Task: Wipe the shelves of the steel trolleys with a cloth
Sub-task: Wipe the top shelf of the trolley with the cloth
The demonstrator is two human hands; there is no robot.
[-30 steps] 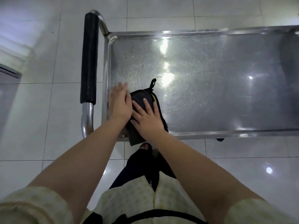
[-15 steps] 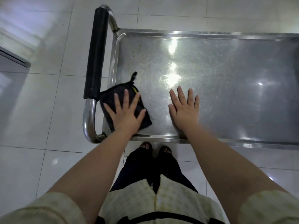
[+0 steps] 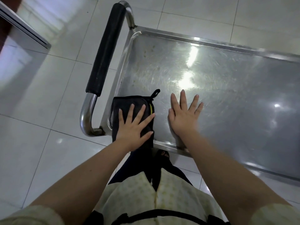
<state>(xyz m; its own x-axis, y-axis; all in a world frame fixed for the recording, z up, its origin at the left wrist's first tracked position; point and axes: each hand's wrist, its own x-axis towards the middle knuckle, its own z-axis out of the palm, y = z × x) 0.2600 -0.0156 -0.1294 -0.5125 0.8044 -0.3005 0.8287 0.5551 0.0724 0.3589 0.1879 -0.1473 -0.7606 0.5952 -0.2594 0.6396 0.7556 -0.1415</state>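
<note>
A folded black cloth (image 3: 125,103) with a yellow edge and a small loop lies in the near left corner of the steel trolley's top shelf (image 3: 227,98). My left hand (image 3: 134,125) presses flat on the cloth with spread, straight fingers. My right hand (image 3: 183,116) lies flat on the bare steel just right of the cloth, fingers spread, holding nothing. Specks and smears show on the shelf near its far left corner.
The trolley's push handle with a black grip (image 3: 105,51) stands at the left end of the shelf. White floor tiles (image 3: 40,88) surround the trolley. A metal-edged panel (image 3: 24,28) sits at the upper left. My legs are close to the shelf's near rim.
A second ago both hands were on the cloth; the right hand left it and settled flat on the steel. The left hand slid the cloth into the near left corner.
</note>
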